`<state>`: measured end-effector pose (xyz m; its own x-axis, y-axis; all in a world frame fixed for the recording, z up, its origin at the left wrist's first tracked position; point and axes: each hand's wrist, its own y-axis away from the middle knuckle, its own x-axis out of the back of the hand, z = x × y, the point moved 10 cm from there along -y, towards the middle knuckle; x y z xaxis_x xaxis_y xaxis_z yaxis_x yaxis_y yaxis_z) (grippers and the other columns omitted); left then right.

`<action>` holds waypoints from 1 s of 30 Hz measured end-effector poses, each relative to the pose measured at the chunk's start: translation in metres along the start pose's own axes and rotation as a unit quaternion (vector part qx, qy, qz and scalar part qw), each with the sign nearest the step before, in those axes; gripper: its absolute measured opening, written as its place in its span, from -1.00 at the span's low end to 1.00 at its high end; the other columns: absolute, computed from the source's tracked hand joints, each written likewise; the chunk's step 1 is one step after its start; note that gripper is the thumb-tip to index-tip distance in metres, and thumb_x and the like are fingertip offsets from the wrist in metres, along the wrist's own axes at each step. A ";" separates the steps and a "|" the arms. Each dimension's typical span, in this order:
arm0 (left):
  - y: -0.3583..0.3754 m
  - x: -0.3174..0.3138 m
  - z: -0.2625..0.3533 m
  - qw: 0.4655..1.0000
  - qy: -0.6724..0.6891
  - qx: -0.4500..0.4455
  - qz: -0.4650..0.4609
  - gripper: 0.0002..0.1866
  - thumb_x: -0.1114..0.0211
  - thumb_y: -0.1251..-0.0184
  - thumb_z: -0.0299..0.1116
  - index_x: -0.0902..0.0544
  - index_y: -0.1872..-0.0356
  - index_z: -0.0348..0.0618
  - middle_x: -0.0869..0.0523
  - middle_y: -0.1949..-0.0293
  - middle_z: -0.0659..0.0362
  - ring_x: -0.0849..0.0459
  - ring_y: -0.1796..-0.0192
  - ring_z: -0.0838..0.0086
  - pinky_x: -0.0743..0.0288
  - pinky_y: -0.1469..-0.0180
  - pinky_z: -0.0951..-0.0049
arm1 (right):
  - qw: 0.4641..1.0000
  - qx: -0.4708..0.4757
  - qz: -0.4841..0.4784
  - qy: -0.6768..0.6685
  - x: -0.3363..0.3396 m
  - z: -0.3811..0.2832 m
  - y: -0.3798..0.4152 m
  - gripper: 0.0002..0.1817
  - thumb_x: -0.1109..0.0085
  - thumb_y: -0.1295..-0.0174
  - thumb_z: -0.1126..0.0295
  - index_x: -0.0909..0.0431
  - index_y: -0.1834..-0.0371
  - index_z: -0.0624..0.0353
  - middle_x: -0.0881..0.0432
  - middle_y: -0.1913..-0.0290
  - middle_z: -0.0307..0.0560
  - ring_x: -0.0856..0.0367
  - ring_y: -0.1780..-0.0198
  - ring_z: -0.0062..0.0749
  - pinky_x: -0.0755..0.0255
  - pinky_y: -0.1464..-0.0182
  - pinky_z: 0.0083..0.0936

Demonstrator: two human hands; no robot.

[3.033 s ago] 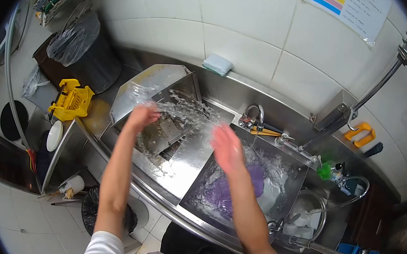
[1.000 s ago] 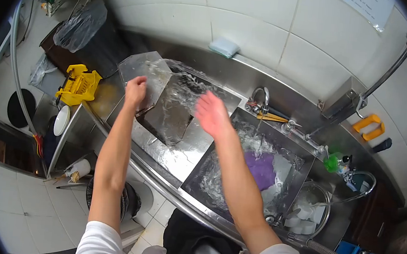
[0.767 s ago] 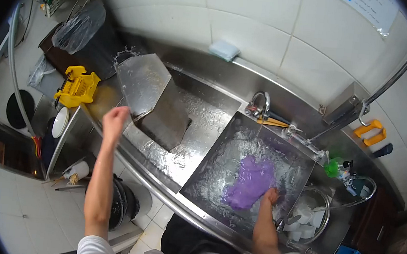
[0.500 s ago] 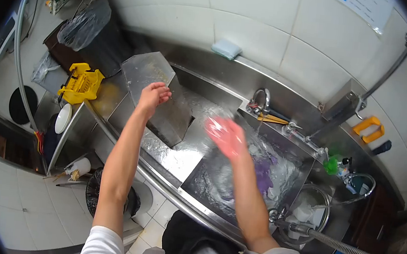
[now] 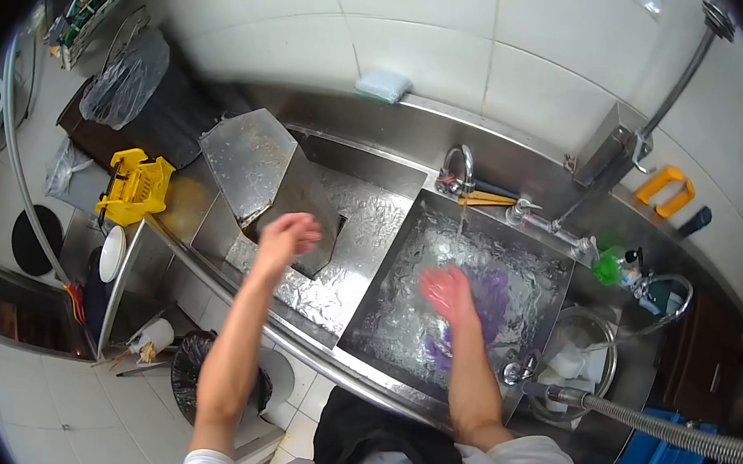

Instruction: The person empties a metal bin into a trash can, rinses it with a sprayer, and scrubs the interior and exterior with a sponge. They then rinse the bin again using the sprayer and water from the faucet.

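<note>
My right hand (image 5: 448,293), blurred by motion, is over the water-filled steel sink (image 5: 362,307), palm spread and holding nothing. Under the rippling water lies a purple, soft-looking thing (image 5: 492,302). A curved tap (image 5: 460,162) runs a stream into the sink at its back edge. To the left, my left hand (image 5: 288,240) has its fingers loosely bent and nothing in them. It overlaps the lower front of a steel box with slanted sides (image 5: 248,162), which stands on the wet drainboard (image 5: 366,200).
A round basin (image 5: 597,392) with white dishes sits right of the sink, beside a flexible hose (image 5: 666,428). A yellow mop wringer (image 5: 139,187) and a dark bin (image 5: 182,106) are at left. A steel rail (image 5: 240,300) runs along the front edge.
My right hand has moved down and right over the sink. My left hand has come lower, in front of the steel box. The camera view has shifted, and the sink water looks calmer.
</note>
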<state>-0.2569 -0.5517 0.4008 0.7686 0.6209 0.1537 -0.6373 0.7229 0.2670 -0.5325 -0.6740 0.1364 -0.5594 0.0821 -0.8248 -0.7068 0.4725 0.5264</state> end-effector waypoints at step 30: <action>0.019 -0.039 -0.158 0.964 0.149 0.193 -0.109 -0.53 -0.11 -0.48 -0.10 -0.40 -0.23 -0.19 -0.59 -0.18 -0.03 -0.62 -0.15 0.27 -0.49 -0.15 0.36 | 0.761 0.601 -0.096 0.225 -0.206 -0.105 0.250 -0.79 -0.01 -0.46 0.31 -0.44 0.01 0.21 -0.54 0.25 -0.12 -0.51 0.23 -0.48 -0.48 0.02 -0.38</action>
<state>-0.3073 -0.5141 0.2495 0.7958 0.5676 -0.2111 -0.3495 0.7152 0.6053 -0.6394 -0.6645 0.4600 -0.7786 -0.2703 -0.5662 -0.0392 0.9216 -0.3861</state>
